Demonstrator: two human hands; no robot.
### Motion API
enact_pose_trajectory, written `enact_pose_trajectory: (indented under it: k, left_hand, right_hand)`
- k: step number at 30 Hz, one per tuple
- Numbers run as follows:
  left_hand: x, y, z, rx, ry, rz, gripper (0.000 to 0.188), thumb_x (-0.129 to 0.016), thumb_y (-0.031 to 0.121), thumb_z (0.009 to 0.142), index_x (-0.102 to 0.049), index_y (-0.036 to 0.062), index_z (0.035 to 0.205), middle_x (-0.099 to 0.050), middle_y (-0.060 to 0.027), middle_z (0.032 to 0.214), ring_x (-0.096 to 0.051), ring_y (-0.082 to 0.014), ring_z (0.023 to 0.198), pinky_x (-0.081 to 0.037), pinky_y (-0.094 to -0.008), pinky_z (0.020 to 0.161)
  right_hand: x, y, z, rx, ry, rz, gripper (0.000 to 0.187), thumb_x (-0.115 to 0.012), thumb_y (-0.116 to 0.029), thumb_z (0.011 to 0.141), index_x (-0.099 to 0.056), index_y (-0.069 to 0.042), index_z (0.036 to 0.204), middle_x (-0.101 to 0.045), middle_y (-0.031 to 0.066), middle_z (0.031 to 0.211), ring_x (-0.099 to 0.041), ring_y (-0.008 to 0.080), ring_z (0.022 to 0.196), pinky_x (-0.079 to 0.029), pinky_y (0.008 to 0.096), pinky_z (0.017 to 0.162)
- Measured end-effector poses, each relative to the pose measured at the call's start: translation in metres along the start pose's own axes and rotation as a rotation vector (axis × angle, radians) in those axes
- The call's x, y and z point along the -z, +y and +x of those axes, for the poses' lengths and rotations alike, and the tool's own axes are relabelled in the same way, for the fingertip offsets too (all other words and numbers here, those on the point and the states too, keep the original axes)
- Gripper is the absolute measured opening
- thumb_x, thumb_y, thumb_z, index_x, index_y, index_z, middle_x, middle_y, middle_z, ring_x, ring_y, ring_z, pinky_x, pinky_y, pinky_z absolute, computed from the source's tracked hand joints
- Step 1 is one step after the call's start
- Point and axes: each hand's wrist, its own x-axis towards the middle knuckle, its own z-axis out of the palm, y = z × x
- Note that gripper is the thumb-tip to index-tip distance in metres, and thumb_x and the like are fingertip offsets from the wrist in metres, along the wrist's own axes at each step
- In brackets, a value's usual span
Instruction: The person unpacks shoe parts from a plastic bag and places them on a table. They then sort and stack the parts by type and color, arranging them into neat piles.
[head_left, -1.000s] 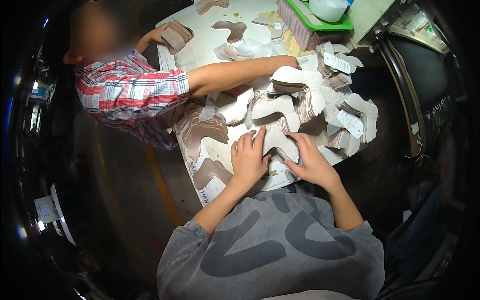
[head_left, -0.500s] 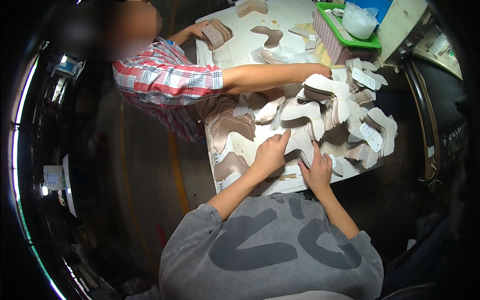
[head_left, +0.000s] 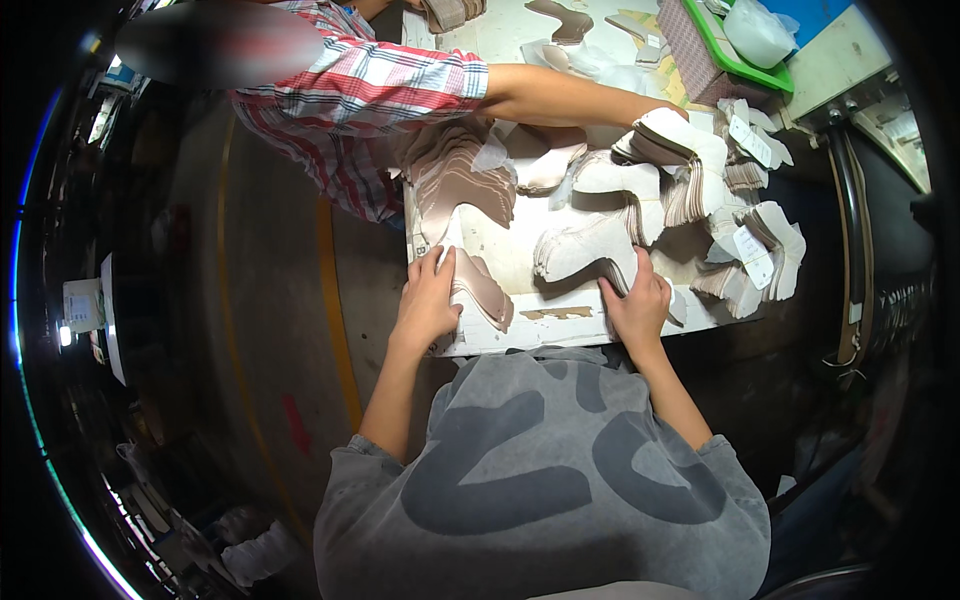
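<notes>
Near the table's front left edge, my left hand (head_left: pixel 430 300) is closed on the left end of a small stack of tan curved cut pieces (head_left: pixel 482 290). My right hand (head_left: pixel 640 298) grips the right end of a pale stack of curved cut pieces (head_left: pixel 582 252), thumb at its near edge and fingers on its far side. That pale stack lies on the white tabletop. Beyond my left hand, a larger fanned pile of tan curved pieces (head_left: pixel 455 180) spreads out. Another pale stack (head_left: pixel 625 185) lies just beyond the one at my right hand.
A co-worker's arm (head_left: pixel 580 97) in a plaid sleeve crosses the table toward a tall pale stack (head_left: pixel 690 150). Tagged bundles (head_left: pixel 765 255) line the right edge. A green-rimmed basket (head_left: pixel 715 60) stands at the back right, beside a pale machine housing (head_left: pixel 850 70).
My left hand has left the pale stack and moved left to the tan pieces. My right hand stays at the pale stack. The whole view has shifted, with the table higher in it.
</notes>
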Motion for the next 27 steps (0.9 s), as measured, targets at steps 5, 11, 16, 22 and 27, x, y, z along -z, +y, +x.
enact_pose_trajectory:
  k: [5, 11, 16, 22, 27]
  left_hand:
    - [-0.017, -0.012, -0.005, 0.07, 0.042, -0.241, 0.085, -0.089, 0.008, 0.078, -0.051, 0.003, 0.154, -0.063, -0.0174, 0.128, -0.061, -0.0381, 0.122, -0.05, -0.0493, 0.106]
    - [-0.01, -0.018, 0.012, 0.06, -0.043, -0.304, 0.046, -0.083, 0.004, 0.085, -0.065, 0.0015, 0.127, -0.068, -0.0211, 0.116, -0.067, -0.0378, 0.112, -0.055, -0.0452, 0.095]
    - [0.012, -0.021, 0.063, 0.035, 0.157, -0.738, 0.042, -0.081, 0.006, 0.092, -0.064, -0.0036, 0.129, -0.076, -0.0279, 0.116, -0.076, -0.0405, 0.106, -0.058, -0.0423, 0.091]
    - [0.029, -0.028, 0.118, 0.111, 0.167, -0.679, 0.056, -0.085, 0.013, 0.089, -0.062, -0.0001, 0.139, -0.075, -0.0218, 0.125, -0.069, -0.037, 0.122, -0.053, -0.0419, 0.104]
    - [0.005, -0.021, 0.117, -0.041, 0.575, -0.151, 0.095, -0.091, 0.021, 0.081, -0.042, 0.0108, 0.162, -0.053, -0.0192, 0.151, -0.04, -0.0432, 0.147, -0.035, -0.0522, 0.121]
  right_hand:
    - [-0.001, 0.001, 0.001, -0.017, -0.017, 0.013, 0.08, -0.091, -0.027, 0.081, -0.053, -0.003, 0.147, -0.077, 0.0201, 0.107, -0.074, 0.0346, 0.098, -0.045, 0.0472, 0.105]
    - [-0.001, 0.001, 0.001, -0.027, -0.01, 0.025, 0.079, -0.092, -0.027, 0.081, -0.053, -0.003, 0.145, -0.077, 0.0209, 0.107, -0.073, 0.0359, 0.098, -0.045, 0.0466, 0.105]
    - [-0.002, 0.003, 0.0, -0.026, -0.002, 0.033, 0.08, -0.092, -0.026, 0.08, -0.053, -0.003, 0.146, -0.077, 0.0209, 0.107, -0.073, 0.0364, 0.099, -0.045, 0.0467, 0.104]
    - [-0.003, 0.005, 0.0, -0.027, 0.001, 0.045, 0.082, -0.093, -0.026, 0.08, -0.053, -0.004, 0.147, -0.077, 0.0207, 0.108, -0.072, 0.0368, 0.1, -0.045, 0.0471, 0.103]
    - [-0.003, 0.008, 0.0, 0.003, 0.022, 0.027, 0.082, -0.093, -0.027, 0.079, -0.053, -0.004, 0.147, -0.076, 0.0203, 0.104, -0.072, 0.0375, 0.095, -0.046, 0.0474, 0.102]
